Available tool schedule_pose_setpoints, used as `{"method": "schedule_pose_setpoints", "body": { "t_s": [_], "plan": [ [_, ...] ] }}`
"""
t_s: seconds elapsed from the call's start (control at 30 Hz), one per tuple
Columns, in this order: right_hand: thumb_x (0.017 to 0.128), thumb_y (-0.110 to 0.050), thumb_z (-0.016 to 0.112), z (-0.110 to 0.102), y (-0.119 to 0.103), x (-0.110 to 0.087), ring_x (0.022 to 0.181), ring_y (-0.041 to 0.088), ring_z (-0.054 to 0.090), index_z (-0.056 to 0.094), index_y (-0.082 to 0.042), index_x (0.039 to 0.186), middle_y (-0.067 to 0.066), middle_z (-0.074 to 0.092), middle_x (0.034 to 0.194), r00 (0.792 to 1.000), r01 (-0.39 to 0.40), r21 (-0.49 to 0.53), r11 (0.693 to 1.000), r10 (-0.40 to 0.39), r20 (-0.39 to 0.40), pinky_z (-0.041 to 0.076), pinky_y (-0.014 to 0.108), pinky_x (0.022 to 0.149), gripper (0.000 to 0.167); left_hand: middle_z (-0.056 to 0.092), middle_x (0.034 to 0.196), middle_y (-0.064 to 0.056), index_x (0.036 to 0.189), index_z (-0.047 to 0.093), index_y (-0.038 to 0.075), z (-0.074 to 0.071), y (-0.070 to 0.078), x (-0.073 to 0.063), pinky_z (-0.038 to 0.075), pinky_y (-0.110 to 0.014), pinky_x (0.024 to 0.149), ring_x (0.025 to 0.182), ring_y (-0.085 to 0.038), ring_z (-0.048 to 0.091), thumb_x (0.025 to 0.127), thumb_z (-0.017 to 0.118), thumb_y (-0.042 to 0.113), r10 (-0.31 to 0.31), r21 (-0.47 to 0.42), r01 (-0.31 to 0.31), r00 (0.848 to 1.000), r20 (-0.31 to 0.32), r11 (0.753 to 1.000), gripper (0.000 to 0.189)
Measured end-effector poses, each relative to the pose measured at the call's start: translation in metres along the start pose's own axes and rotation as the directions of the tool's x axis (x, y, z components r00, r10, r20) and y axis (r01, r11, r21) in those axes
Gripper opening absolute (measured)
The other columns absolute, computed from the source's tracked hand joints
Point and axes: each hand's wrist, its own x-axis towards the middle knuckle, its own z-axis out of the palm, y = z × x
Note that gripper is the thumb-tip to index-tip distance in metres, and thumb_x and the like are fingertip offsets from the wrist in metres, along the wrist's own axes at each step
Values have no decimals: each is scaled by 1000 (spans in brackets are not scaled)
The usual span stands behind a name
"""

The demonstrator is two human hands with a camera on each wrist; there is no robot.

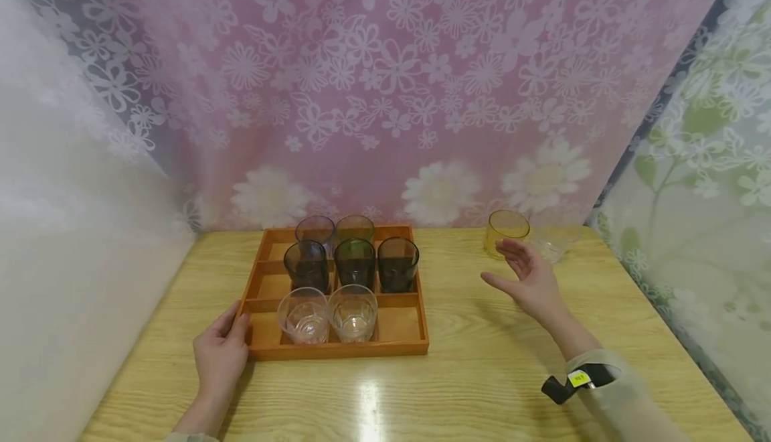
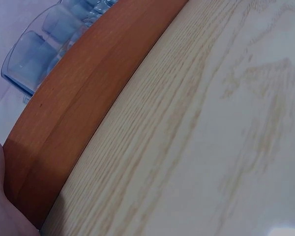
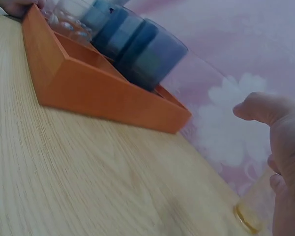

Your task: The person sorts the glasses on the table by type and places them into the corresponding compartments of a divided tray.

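Note:
My left hand (image 1: pixel 221 351) holds the front left corner of a wooden compartment tray (image 1: pixel 337 350), its thumb against the edge. In the tray stand several drinking glasses: two clear glasses (image 1: pixel 354 318) in front, dark glasses (image 1: pixel 398 268) in the middle row, a purplish glass (image 1: pixel 314 229) and an amber-brown glass (image 1: pixel 355 228) at the back. My right hand (image 1: pixel 533 284) hovers over the table, thumb and fingers spread apart, holding nothing. It is nearest to a yellow glass (image 1: pixel 506 228), partly covering it. A clear glass (image 1: pixel 551 244) stands beside the yellow one, partly hidden too.
The pale wood-grain table (image 1: pixel 458 375) lies under everything. A pink floral curtain (image 1: pixel 385 94) hangs along its back edge. White sheeting (image 1: pixel 90 194) closes off the left side, and a green-patterned curtain (image 1: pixel 705 181) the right.

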Motion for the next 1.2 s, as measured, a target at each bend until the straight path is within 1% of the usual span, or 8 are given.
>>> {"method": "schedule_pose_setpoints", "body": {
  "t_s": [0.27, 0.43, 0.53, 0.63, 0.77, 0.8, 0.9, 1.2],
  "plan": [
    [87, 5, 85, -11, 13, -1, 124, 3, 54, 47, 10, 144, 4, 57, 134, 985, -21, -71, 997, 9, -172, 43, 16, 107, 69, 65, 136, -19, 141, 65, -3, -1, 2, 1, 45, -5, 85, 129, -33, 58, 104, 67, 5, -9, 2, 9, 1000, -2, 1000, 38],
    [87, 3, 86, -13, 22, 3, 124, 1, 52, 44, 9, 148, 9, 54, 139, 972, -78, -80, 994, 58, -228, 43, 26, 113, 74, 65, 137, -19, 141, 65, -3, -2, 2, 2, 45, -5, 86, 130, -33, 58, 104, 67, 6, -16, -3, 16, 1000, 0, 1000, 38],
    [87, 1, 87, -15, 27, 5, 127, 6, 52, 43, 8, 150, 15, 51, 144, 965, -112, -103, 988, 83, -250, 42, 32, 115, 77, 65, 137, -19, 141, 65, -3, -2, 1, 2, 45, -5, 86, 130, -33, 58, 104, 67, 6, -16, -6, 16, 1000, 1, 1000, 38],
    [88, -2, 88, -17, 31, 8, 133, 20, 51, 42, 7, 151, 20, 49, 147, 959, -141, -132, 981, 102, -266, 40, 40, 118, 79, 64, 137, -19, 141, 65, -3, -3, 1, 2, 44, -5, 86, 131, -33, 57, 104, 67, 6, -16, -7, 16, 1000, 4, 1000, 38],
    [89, -10, 88, -20, 37, 15, 142, 43, 43, 37, 7, 156, 27, 43, 154, 958, -167, -157, 973, 123, -258, 33, 52, 121, 85, 64, 138, -20, 142, 64, -4, -4, 1, 2, 44, -5, 86, 131, -33, 57, 105, 66, 6, -15, -7, 15, 1000, 5, 1000, 38],
    [90, -12, 88, -20, 39, 17, 143, 46, 41, 35, 7, 158, 29, 42, 155, 958, -175, -163, 971, 130, -255, 32, 53, 122, 88, 64, 137, -20, 142, 65, -3, -4, 1, 2, 44, -5, 86, 131, -33, 57, 105, 67, 6, -14, -5, 14, 1000, 3, 1000, 38],
    [90, -16, 88, -21, 44, 23, 147, 47, 37, 30, 5, 161, 29, 37, 160, 955, -203, -168, 965, 157, -250, 29, 53, 123, 94, 65, 136, -19, 141, 65, -4, -4, 1, 2, 45, -5, 86, 130, -33, 58, 105, 67, 6, -10, -5, 10, 1000, -3, 1000, 37],
    [90, -24, 88, -18, 49, 41, 150, 43, 34, 24, 5, 164, 25, 34, 164, 941, -255, -162, 953, 206, -268, 28, 51, 124, 102, 66, 134, -19, 138, 67, -5, 1, 1, 1, 47, -7, 86, 126, -30, 59, 103, 67, 1, 4, -24, -4, 1000, -8, 1000, 35]
  ]
}}
